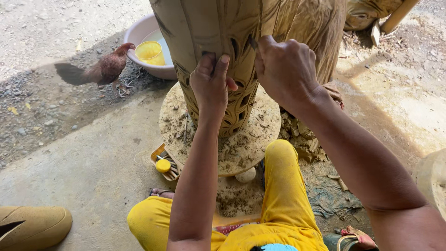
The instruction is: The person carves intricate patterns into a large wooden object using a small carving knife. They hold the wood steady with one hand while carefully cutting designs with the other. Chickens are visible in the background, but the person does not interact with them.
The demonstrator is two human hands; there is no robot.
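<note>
A brown hen point(104, 69) is seen just left of a pink basin point(139, 32), in which a yellow cup point(150, 52) is held.

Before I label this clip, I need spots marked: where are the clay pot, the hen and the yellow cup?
Clay pot point(204, 23), head view, on its uncarved upper wall.
Hen point(109, 69), head view, on its body.
Yellow cup point(149, 51), head view, on its rim.

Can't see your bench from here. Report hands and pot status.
Left hand flat on clay pot. Right hand gripping carving tool at cutouts. Hen nearby, clear of pot.
</note>
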